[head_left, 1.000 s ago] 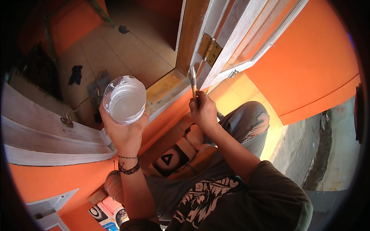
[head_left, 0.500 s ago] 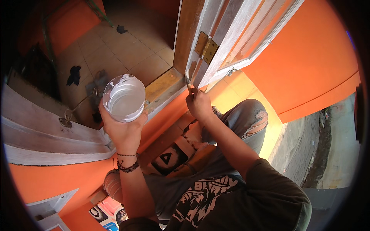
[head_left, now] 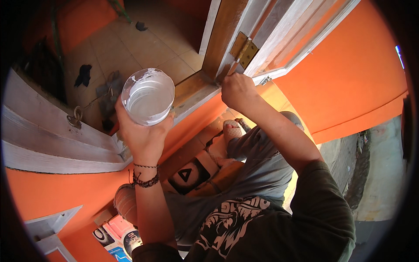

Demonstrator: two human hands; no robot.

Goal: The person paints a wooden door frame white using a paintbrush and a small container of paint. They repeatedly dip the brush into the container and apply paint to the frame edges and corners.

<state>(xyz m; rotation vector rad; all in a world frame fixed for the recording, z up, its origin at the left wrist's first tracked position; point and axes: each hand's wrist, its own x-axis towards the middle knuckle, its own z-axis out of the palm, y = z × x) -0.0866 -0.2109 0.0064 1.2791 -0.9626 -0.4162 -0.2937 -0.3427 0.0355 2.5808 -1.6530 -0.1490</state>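
My left hand (head_left: 143, 142) is wrapped round a clear plastic cup (head_left: 148, 97), held up with its mouth toward me. Whitish paint lies in the cup and streaks its inner wall. Up against the foot of the frame, just below a brass hinge (head_left: 244, 49), my right hand (head_left: 238, 91) is closed. A paintbrush shows in that hand in the earlier frame; the hand now hides it. The hinge joins the wooden frame (head_left: 220, 37) to a white-painted glazed panel (head_left: 279, 43) standing open on the right.
A whitish wooden panel (head_left: 52, 137) with a padlock (head_left: 75, 120) hanging on it stands at left. Beyond the sill (head_left: 192, 94), dark scraps (head_left: 83, 75) lie on the tiled floor. Orange walls (head_left: 349, 74) flank the opening. A printed box (head_left: 118, 236) sits low at left.
My right hand has moved up and right, closer to the hinge, and now covers the paintbrush. The cup in my left hand appears slightly higher and to the right. The whole view has shifted a little.
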